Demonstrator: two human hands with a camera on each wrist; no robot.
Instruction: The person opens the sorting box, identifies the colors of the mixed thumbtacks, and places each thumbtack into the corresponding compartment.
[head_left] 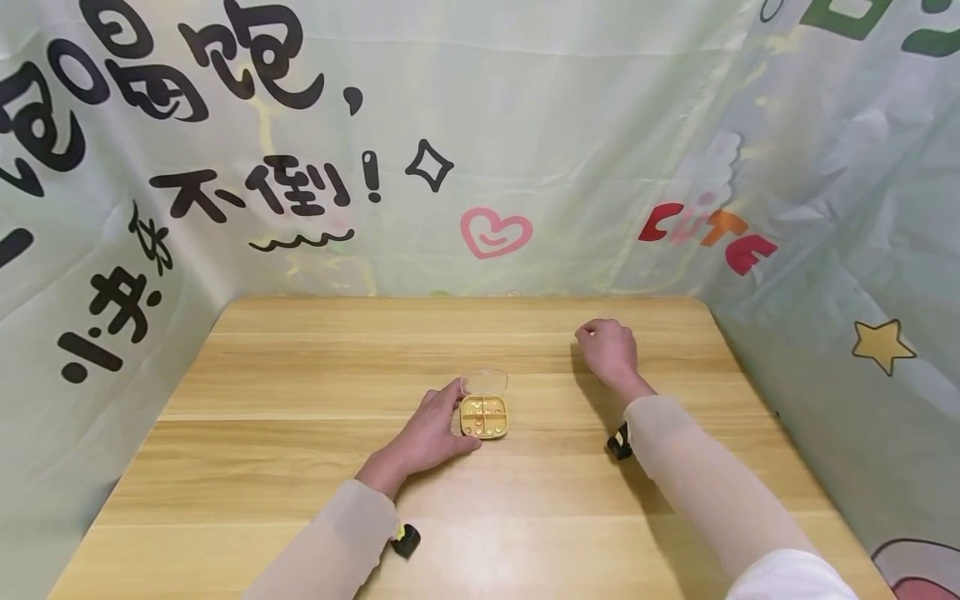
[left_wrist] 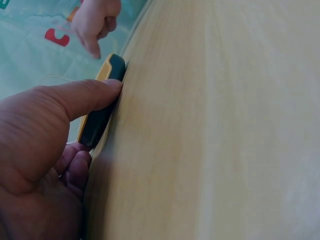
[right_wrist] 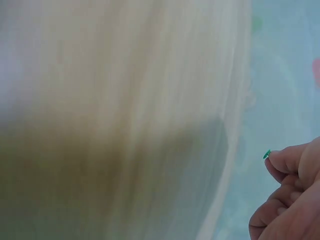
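Note:
A small yellow pill box (head_left: 483,416) with several compartments lies on the table, its clear lid (head_left: 486,382) raised at the far side. Small shiny pieces sit in its compartments. My left hand (head_left: 425,432) holds the box from the left, thumb at the near edge and fingers at the far edge. In the left wrist view the box's dark green outer side (left_wrist: 100,120) shows beside the thumb. Off to the right, my right hand (head_left: 609,352) is raised over the table. Between its thumb and finger it pinches a tiny shiny green piece (right_wrist: 267,154), whose kind I cannot tell.
The wooden table (head_left: 300,467) meets a printed cloth (head_left: 600,100) at the back and sides. A black device (head_left: 406,541) hangs at the left wrist, and a similar one (head_left: 619,442) at the right wrist.

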